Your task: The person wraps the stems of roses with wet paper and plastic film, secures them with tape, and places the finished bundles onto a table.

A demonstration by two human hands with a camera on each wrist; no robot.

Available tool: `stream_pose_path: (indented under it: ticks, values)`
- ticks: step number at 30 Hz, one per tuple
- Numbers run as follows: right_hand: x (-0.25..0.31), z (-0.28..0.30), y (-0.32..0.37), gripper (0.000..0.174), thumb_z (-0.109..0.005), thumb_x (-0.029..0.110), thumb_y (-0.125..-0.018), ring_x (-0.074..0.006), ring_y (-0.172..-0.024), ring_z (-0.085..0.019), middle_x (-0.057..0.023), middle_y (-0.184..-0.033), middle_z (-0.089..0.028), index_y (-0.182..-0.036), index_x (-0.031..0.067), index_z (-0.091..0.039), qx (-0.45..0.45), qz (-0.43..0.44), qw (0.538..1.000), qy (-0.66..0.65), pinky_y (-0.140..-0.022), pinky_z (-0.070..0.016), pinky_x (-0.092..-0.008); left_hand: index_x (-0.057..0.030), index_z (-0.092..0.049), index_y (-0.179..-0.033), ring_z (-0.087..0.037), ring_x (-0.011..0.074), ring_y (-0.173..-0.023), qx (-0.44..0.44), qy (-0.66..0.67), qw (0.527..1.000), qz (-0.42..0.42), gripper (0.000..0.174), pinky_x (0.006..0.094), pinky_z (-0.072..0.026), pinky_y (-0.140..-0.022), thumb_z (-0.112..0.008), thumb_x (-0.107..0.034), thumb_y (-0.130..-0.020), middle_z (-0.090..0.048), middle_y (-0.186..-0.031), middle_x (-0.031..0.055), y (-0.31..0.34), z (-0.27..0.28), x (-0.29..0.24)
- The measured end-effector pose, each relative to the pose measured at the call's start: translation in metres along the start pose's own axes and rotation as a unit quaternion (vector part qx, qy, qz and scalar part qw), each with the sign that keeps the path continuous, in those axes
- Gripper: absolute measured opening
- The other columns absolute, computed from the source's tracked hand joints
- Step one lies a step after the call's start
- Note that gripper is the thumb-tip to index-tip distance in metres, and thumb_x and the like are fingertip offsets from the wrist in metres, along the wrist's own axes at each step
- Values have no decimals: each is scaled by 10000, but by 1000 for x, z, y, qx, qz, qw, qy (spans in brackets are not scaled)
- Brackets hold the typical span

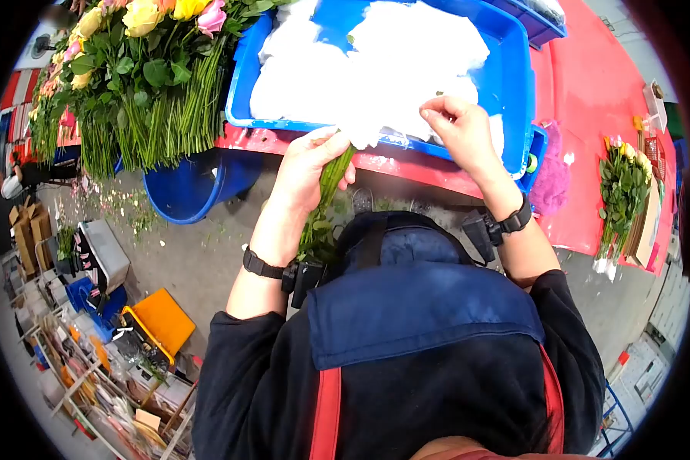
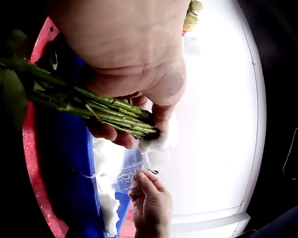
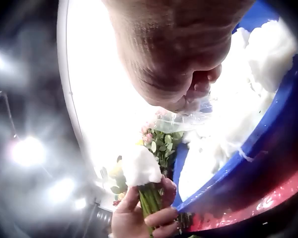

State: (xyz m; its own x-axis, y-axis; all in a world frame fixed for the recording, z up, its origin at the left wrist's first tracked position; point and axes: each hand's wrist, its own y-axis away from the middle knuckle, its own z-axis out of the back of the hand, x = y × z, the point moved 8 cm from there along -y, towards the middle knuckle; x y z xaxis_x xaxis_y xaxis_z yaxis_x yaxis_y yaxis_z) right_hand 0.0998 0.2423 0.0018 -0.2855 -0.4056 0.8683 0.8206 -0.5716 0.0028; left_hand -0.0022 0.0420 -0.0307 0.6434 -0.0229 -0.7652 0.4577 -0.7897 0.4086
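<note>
My left hand (image 1: 305, 167) grips a bundle of green flower stems (image 2: 114, 114), cut ends pointing away from me and leaves hanging toward my body. A wad of wet white cotton (image 3: 140, 166) covers the cut ends, with the left thumb against it in the left wrist view. To the right, over the near edge of the blue tray (image 1: 520, 84), my right hand (image 1: 468, 136) pinches a thin clear plastic bag (image 3: 181, 122) between thumb and fingers. Heaps of white cotton (image 1: 418, 42) fill much of that tray. The bundle's blooms are hidden below.
Many cut roses (image 1: 142, 73) lie at the left of the red table (image 1: 583, 176), stems over its edge. A blue bucket (image 1: 180, 192) stands beneath. On the right are a purple-pink cloth (image 1: 550, 180) and a wrapped rose bunch (image 1: 621, 184).
</note>
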Motion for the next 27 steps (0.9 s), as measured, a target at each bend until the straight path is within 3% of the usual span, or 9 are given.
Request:
stream_pose_path:
  ticks: [4,8,11,15,19,21,23,25,27]
  values:
    - [7,-8,-6,117,-675,23,-790,-65,-679,-548,-4,-728,-635,-901,-14,-677,47,-63,995,-56,-603,-451,-244,44,-590,-1066,-622,205,-572,22,-11,1000,5,268,280,-475,-474,-584,-182,-922,-635,-763,111,7,-23,-8]
    - [32,-37,9,110,-659,52,-783,-90,-720,-581,-35,-784,-673,-879,5,-684,54,40,993,-100,-671,-468,-250,36,-592,-1018,-622,189,-570,46,-12,999,3,248,265,-478,-479,-601,-190,-916,-629,-735,101,-1,-42,-4]
    - [21,-30,9,139,-669,85,-791,-107,-730,-590,-34,-824,-681,-911,18,-685,185,-99,972,-109,-684,-461,-248,20,-595,-995,-612,176,-557,18,-20,1000,-16,226,261,-478,-481,-615,-188,-909,-623,-720,89,1,-33,-11]
    - [8,-17,7,157,-694,132,-810,-96,-701,-567,-26,-808,-669,-925,25,-709,93,-189,905,-369,-642,-438,-230,10,-620,-947,-590,135,-550,-53,-130,988,-59,184,233,-452,-479,-637,-167,-900,-613,-706,63,10,-23,-15]
    - [93,-21,14,148,-680,113,-795,-156,-650,-578,-52,-735,-635,-922,38,-673,45,156,974,-160,-603,-473,-320,-28,-688,-1025,-576,74,-580,-139,-303,924,-187,232,197,-451,-501,-702,-174,-845,-669,-863,22,18,-30,-20]
    - [133,-29,39,123,-652,61,-746,-262,-697,-610,-97,-722,-617,-867,47,-660,41,372,925,68,-629,-489,-367,12,-660,-1028,-594,87,-583,-141,-357,902,-199,264,208,-457,-477,-703,-173,-844,-671,-912,84,10,-16,-21]
    - [135,-40,52,124,-645,50,-725,-302,-756,-610,-118,-759,-617,-847,58,-626,55,346,935,52,-674,-490,-394,35,-635,-1019,-605,101,-584,-145,-284,947,-32,280,215,-455,-458,-703,-172,-844,-662,-923,113,14,-13,-29]
    - [112,-49,55,190,-659,46,-768,-247,-769,-635,-99,-854,-635,-946,46,-593,87,267,960,-11,-689,-504,-353,17,-543,-1057,-608,156,-526,-69,-128,985,-95,262,228,-454,-410,-654,-131,-872,-650,-872,134,8,-7,-39]
    - [67,-78,54,253,-675,70,-802,-201,-794,-641,-85,-933,-624,-1020,28,-556,96,83,946,-298,-707,-510,-324,18,-528,-1085,-622,182,-537,-17,-50,993,-106,260,247,-480,-414,-620,-137,-897,-650,-873,145,10,-7,-54]
